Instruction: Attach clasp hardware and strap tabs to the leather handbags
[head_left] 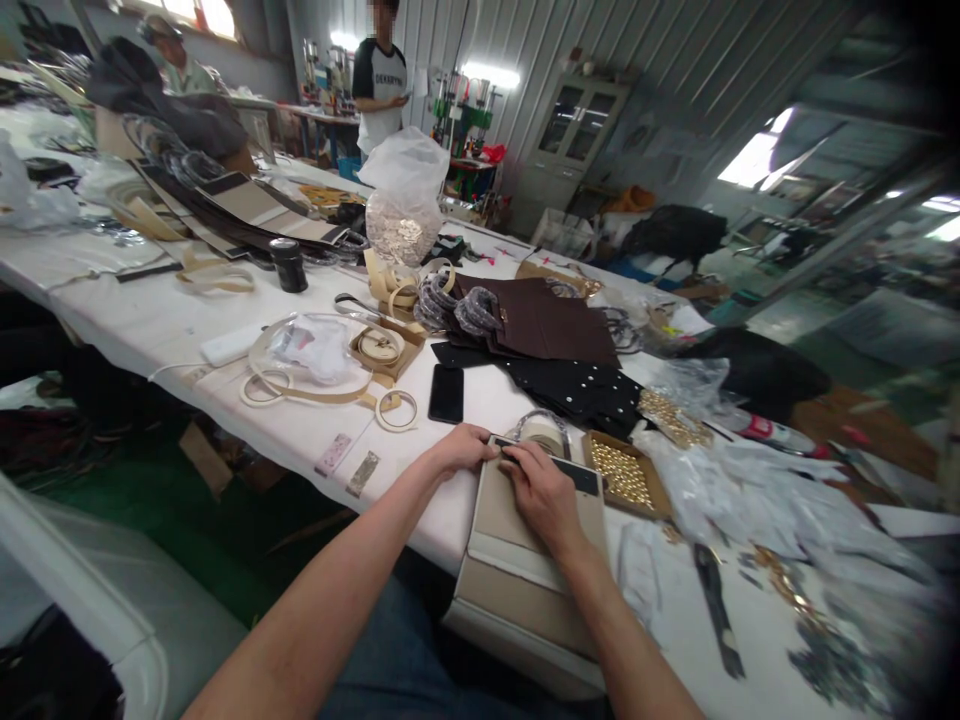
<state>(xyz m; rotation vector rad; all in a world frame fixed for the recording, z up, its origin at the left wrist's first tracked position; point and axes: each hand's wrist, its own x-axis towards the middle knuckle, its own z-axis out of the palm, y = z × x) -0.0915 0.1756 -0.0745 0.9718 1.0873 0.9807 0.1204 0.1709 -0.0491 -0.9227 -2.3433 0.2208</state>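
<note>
Both hands are brought close together at the far end of a beige panel (529,525), which is laid at the near edge of a white-covered table (487,400) and hangs over it toward the lap. By the left hand (463,447) the panel's far left corner is touched, its fingers bent over the edge. By the right hand (541,492) the same end is met from above, its fingers curled down beside a dark strip (577,477) and almost against the left fingertips. Whether anything small is pinched by either hand cannot be told, since the fingertips are partly hidden. Just beyond the panel a roll of tape (546,432) is seen, and to its right a shallow box (660,505) is filled with gold-coloured pieces (619,472). To the left of these a black phone (446,393) is laid flat. Farther back, dark brown panels (555,320) are stacked behind a black piece with white dots (577,385). On the right, a dark-handled tool (716,605) is placed near clear plastic bags (765,500). Across the table, a standing person (381,100) is seen in a shirt with dark sleeves.
</note>
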